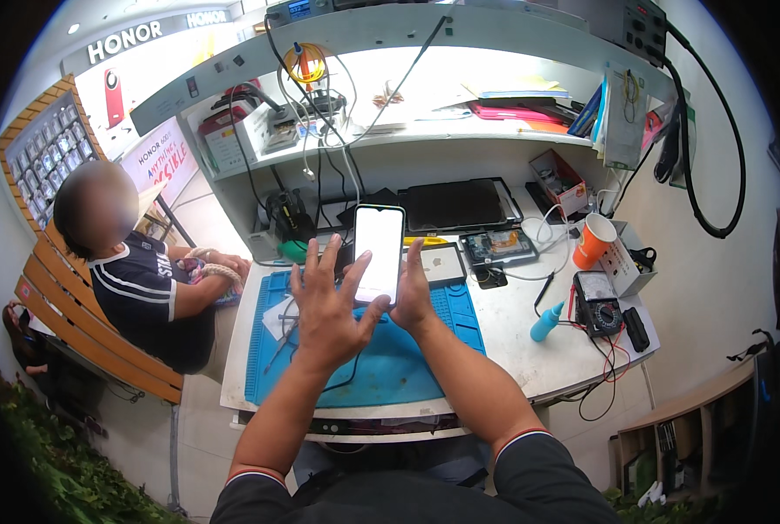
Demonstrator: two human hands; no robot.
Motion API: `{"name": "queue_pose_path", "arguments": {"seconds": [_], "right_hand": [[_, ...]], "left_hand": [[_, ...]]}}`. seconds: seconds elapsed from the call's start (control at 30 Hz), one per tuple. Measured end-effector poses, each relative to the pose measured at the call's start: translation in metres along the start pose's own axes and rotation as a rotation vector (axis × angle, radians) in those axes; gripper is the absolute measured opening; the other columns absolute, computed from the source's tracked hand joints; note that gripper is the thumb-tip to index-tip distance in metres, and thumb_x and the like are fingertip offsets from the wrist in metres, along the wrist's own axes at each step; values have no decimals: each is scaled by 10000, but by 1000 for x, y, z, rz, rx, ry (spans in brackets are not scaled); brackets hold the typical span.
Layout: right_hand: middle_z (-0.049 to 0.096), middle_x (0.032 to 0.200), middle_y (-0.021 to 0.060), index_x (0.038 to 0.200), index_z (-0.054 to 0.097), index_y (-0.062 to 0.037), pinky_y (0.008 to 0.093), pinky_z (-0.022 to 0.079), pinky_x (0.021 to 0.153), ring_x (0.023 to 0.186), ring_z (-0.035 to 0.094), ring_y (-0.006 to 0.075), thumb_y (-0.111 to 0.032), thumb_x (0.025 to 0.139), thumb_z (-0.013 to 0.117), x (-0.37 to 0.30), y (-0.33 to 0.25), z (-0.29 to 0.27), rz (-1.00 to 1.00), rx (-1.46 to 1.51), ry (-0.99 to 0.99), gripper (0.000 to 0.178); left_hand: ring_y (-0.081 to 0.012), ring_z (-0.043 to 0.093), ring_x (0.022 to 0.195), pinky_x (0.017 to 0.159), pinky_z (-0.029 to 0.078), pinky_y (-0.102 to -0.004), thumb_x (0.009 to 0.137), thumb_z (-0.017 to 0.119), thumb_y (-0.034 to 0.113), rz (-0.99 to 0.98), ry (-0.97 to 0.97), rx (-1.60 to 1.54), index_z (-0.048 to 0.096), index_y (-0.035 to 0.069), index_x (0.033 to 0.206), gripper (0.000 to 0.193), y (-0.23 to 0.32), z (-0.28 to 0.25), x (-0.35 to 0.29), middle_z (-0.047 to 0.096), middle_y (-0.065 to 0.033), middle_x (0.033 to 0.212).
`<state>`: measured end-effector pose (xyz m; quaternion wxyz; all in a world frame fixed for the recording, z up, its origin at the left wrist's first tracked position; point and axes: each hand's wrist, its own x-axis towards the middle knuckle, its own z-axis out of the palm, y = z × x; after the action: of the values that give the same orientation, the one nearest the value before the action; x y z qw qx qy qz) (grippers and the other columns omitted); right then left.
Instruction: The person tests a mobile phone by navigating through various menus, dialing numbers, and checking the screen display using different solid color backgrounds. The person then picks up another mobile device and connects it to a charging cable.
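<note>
orange cup (592,244) | dial multimeter (598,304) | 1 seated person (141,284) | probably plants (54,463), lower left

Dark-edged smartphone (379,262), handheld, white-lit screen (379,237)

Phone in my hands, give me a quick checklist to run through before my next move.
1. Phone supported: ok, the right hand is at its lower right edge.
2. Screen lit: ok, it glows white.
3. Screen content readable: cannot tell, too bright.
4. Left hand off the glass: cannot tell; its fingers overlap the lower left in view, but contact is unclear.
5. Blue mat free of loose items: not ok, a dark cable lies on it.
6. Orange cup apart from the phone: ok, it stands toward the table's right side.
</note>
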<state>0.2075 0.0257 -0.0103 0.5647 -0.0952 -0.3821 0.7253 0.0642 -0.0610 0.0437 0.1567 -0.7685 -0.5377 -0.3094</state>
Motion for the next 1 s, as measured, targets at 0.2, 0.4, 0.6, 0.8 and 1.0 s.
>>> {"name": "queue_pose_path", "arguments": {"seconds": [0.2,0.4,0.6,0.8,1.0], "right_hand": [[596,1494,169,1622,392,-75,447,588,1113,1391,630,296,-798,1068,230,-3,-3,4,1,-6,-8,925],[601,1483,183,1620,394,-74,448,608,1083,1342,665,311,-805,1063,225,-1,-1,3,-10,-49,-9,935],[661,1380,200,1600,425,-88,432,697,870,1163,754,295,-817,1056,217,0,2,4,-19,-44,43,934],[749,1158,192,1568,468,-71,407,699,834,947,800,301,-835,1045,197,1,2,2,-2,-49,7,965],[730,1198,202,1565,474,-75,421,687,882,975,790,307,-836,1045,195,0,3,5,2,-37,51,963]], "left_hand": [[-468,147,1656,1251,110,-734,1004,673,610,20,37,-37,585,230,1548,669,-1,13,2,278,-220,1753],[-464,152,1656,1250,113,-738,1002,678,609,20,29,-7,606,224,1531,659,-2,17,1,278,-219,1758],[-460,181,1650,1257,119,-723,1016,657,597,-19,17,-6,584,199,1569,686,-5,14,1,298,-218,1751],[-461,201,1642,1272,115,-701,1043,585,631,-79,43,-32,543,157,1597,730,-15,8,3,312,-219,1742],[-471,237,1628,1280,116,-691,1048,575,634,-115,24,-68,543,156,1594,727,-14,8,6,326,-229,1731]]}}
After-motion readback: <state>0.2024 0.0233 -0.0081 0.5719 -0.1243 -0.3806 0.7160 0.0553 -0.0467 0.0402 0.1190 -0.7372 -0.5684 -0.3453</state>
